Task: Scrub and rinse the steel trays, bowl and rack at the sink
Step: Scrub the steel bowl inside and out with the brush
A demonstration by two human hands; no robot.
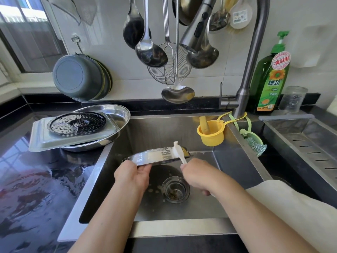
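Over the steel sink (182, 210) my left hand (132, 175) grips the near rim of a shallow steel bowl (156, 155), tilted almost on edge. My right hand (197, 175) holds a white brush (178, 152) whose head lies against the bowl's soapy right side. On the wet counter at the left stands a stack: a round steel tray (116, 115) at the bottom, a rectangular steel tray (43, 136) upside down on it, and a round perforated rack (76, 122) on top.
A drain strainer (176, 189) sits in the sink floor below my hands. The grey faucet (251, 57) arches from the right; ladles and a wire skimmer (169, 70) hang behind. A yellow cup (210, 133), green soap bottle (271, 77) and a second basin (300, 141) are to the right.
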